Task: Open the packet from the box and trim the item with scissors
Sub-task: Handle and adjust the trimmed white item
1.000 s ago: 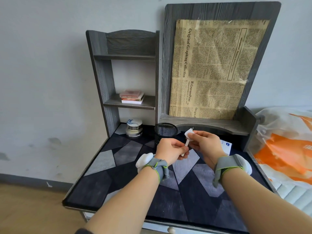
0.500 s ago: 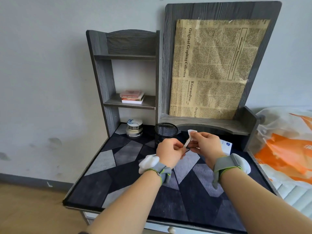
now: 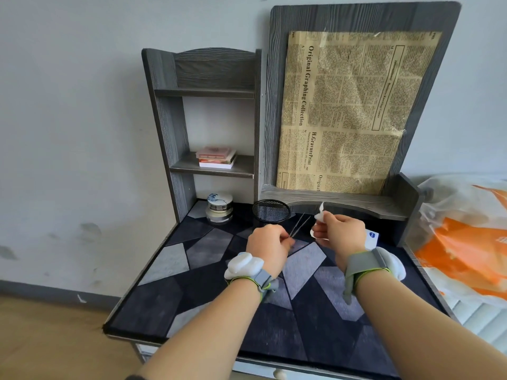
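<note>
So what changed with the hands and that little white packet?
The left hand drew away leftward, pinching thin pale strands that now stretch toward the white packet. The right hand still pinches the packet. Mesh cup, jar and books stayed put.

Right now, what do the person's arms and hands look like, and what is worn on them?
Both are ungloved, left hand and right hand, with bare forearms. The left wrist strap and right wrist strap are grey, edged lime green; each bears a rounded white pod, the left pod and right pod.
</note>
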Action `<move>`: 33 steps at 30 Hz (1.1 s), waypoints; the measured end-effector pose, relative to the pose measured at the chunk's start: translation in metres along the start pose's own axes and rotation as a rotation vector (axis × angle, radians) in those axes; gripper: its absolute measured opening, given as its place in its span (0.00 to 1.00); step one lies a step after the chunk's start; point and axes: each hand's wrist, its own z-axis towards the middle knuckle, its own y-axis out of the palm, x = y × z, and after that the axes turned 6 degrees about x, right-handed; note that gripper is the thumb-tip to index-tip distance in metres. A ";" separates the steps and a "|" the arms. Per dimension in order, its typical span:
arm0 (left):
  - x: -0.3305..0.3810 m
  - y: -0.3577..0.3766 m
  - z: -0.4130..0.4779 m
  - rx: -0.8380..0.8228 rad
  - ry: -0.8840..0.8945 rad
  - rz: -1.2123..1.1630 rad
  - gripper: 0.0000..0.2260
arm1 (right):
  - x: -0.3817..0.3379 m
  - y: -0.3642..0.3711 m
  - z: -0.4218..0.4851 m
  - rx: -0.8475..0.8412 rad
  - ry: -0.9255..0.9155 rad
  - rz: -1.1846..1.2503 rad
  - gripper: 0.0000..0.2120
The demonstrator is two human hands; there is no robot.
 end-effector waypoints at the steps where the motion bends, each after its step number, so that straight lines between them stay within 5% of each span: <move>1: -0.001 0.001 0.000 -0.012 -0.047 -0.090 0.06 | 0.000 -0.001 0.002 0.009 -0.001 -0.011 0.10; 5: 0.004 0.001 -0.001 -0.166 -0.197 -0.447 0.05 | 0.003 0.000 0.000 -0.101 0.019 -0.022 0.07; 11: 0.001 0.000 0.001 -0.231 -0.241 -0.532 0.06 | 0.001 -0.002 0.001 -0.412 0.194 0.230 0.11; 23: 0.002 -0.004 0.002 -0.281 -0.285 -0.625 0.11 | 0.003 0.000 -0.002 -0.517 0.132 0.159 0.20; 33: 0.006 -0.004 0.003 -0.318 -0.273 -0.638 0.10 | 0.005 -0.004 -0.002 -0.516 0.077 0.105 0.05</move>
